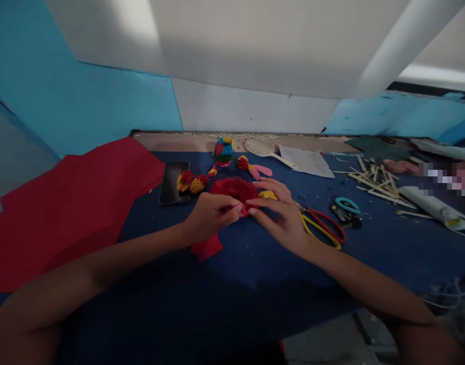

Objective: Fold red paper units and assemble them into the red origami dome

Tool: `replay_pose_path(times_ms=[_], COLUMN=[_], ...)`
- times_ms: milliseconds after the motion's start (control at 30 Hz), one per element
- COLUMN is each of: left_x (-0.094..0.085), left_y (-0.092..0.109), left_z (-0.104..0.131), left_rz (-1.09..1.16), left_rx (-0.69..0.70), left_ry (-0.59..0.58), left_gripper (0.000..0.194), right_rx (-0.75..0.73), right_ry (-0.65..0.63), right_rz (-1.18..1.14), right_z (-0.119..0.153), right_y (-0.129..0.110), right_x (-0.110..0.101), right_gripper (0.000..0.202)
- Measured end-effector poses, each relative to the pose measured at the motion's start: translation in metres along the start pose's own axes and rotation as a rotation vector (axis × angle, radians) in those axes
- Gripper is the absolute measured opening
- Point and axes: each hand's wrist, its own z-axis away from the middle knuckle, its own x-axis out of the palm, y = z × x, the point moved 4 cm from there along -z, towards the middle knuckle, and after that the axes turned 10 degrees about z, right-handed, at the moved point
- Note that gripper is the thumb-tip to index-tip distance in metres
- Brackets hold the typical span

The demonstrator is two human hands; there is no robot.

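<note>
A red ring of many small folded paper pieces (234, 187) lies on the blue table before me. At its near edge my left hand (215, 215) is closed, thumb and forefinger pinching a small red paper piece (245, 209). My right hand (281, 213) meets it there from the other side, thumb and fingertips closed on the same red piece. My right fingers also touch the ring's right side, beside a yellow folded-paper part (268, 194). Red paper scraps (207, 248) lie below my left hand. The fingertips partly hide the small piece.
Left are a large red paper sheet (83, 197) and a phone (173, 190) with red-yellow paper parts (194, 181). Behind stand a multicoloured paper ball (224, 152) and a hairbrush (260, 148). Right are scissors (323, 228) with red-yellow handles, turquoise-handled clippers (346, 207) and wooden sticks (380, 182).
</note>
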Motion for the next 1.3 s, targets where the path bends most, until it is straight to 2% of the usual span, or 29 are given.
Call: replay_pose_path(times_ms=[133, 333, 400, 467, 500, 567, 633, 667, 733, 900, 1000, 1167, 1300], left_x=[0.005, 0.009, 0.009, 0.007, 0.005, 0.001, -0.002, -0.003, -0.002, 0.002, 0.002, 0.001, 0.003], left_y=[-0.001, -0.005, -0.005, -0.004, -0.003, -0.002, -0.004, -0.005, -0.007, -0.009, -0.008, -0.015, -0.021], left_z=[0.002, 0.002, 0.000, -0.001, -0.002, -0.003, -0.002, -0.001, -0.001, -0.003, -0.006, -0.011, -0.011], left_rz=[-0.010, 0.178, 0.120, 0.059, 0.059, 0.094, 0.127, 0.136, 0.142, 0.080, 0.065, 0.256, 0.394], left_rx=[-0.002, -0.172, -0.173, -0.147, -0.133, -0.116, -0.103, -0.094, -0.083, -0.092, -0.135, -0.267, -0.406], left_ry=[-0.047, -0.179, -0.217, -0.200, -0.165, -0.063, 0.022, 0.041, 0.046, 0.008, -0.068, -0.184, -0.271], left_gripper=[0.021, 0.033, 0.025, 0.016, 0.015, 0.017, 0.018, 0.019, 0.019, 0.016, 0.018, 0.021, 0.016], right_rx=[0.004, -0.040, -0.075, -0.070, -0.033, 0.113, 0.292, 0.365, 0.465, 0.592, 0.522, 0.225, 0.154], right_ry=[-0.020, -0.077, -0.112, -0.107, -0.086, -0.045, -0.047, -0.061, -0.078, -0.078, -0.103, -0.191, -0.202], right_rz=[-0.042, 0.094, 0.102, 0.064, 0.018, -0.138, -0.341, -0.435, -0.585, -0.801, -0.738, -0.465, -0.402], right_z=[-0.003, -0.002, -0.002, -0.003, -0.003, -0.003, -0.001, 0.000, 0.003, 0.004, 0.001, -0.003, -0.002], right_y=[0.001, 0.000, -0.002, -0.002, -0.001, 0.006, 0.014, 0.016, 0.019, 0.020, 0.019, 0.013, 0.010], right_x=[0.002, 0.003, 0.004, 0.004, 0.004, 0.006, 0.012, 0.016, 0.023, 0.030, 0.026, 0.016, 0.013], right_gripper=[0.007, 0.008, 0.008, 0.006, 0.004, 0.019, 0.028, 0.026, 0.021, 0.028, 0.021, 0.009, 0.008])
